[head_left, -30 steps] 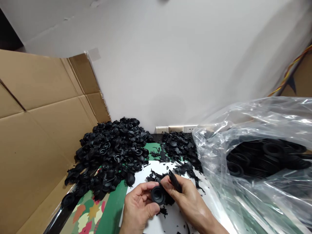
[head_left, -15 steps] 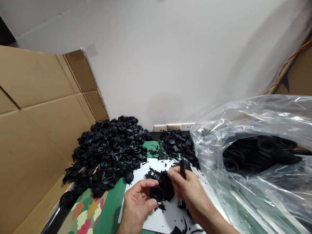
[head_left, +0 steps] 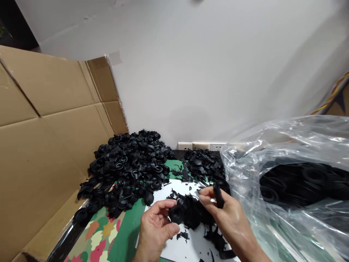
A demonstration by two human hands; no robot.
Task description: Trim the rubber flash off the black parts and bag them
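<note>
right hand [head_left: 229, 214] drifted right, grip grasping one tool [head_left: 218, 194] | left hand [head_left: 156, 227] grip grasping one bellows [head_left: 176, 214]

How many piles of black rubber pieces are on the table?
2 on the table: a big pile beside the cardboard, and a smaller pile by the wall sockets. More pieces sit inside the plastic bag, partly hidden.

A small workshop: heaps of black rubber parts [head_left: 128, 163] on the bench [head_left: 125, 233], trimmings [head_left: 203, 167], a bagful [head_left: 294, 174] more, flattened cardboard [head_left: 49, 127] against a bare wall [head_left: 191, 72].
</note>
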